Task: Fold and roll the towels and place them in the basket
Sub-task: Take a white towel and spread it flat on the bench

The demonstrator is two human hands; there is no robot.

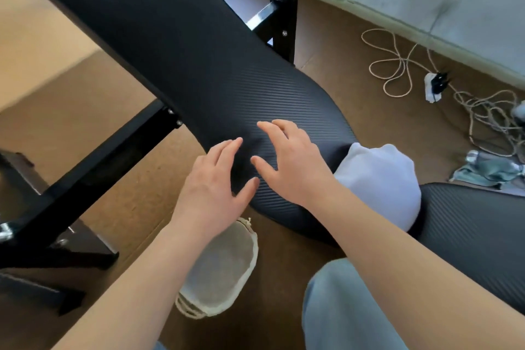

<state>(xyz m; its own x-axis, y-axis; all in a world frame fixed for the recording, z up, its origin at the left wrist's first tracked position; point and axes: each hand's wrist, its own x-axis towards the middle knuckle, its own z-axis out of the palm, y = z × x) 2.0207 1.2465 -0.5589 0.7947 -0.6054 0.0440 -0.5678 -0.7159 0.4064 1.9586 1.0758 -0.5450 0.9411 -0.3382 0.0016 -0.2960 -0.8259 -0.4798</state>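
Note:
Both hands hover over the near corner of a black ribbed tabletop [176, 45]. My left hand [211, 187] has relaxed, spread fingers and holds nothing. My right hand [289, 162] is also spread, fingers straight, with nothing in it. A pale woven basket [224, 270] stands on the floor below my left forearm; it looks empty inside. A bunched pale blue-white towel [380, 179] lies just right of my right wrist, between the tabletop and another black ribbed surface [477, 236]. A crumpled teal-grey cloth [491, 170] lies on the floor at the far right.
Black metal table legs [284, 6] and crossbars [85, 167] stand on the brown floor. Coiled beige cable [397, 65] and a power strip [434, 85] lie near the wall at right. My knee in light jeans [341, 315] is at the bottom.

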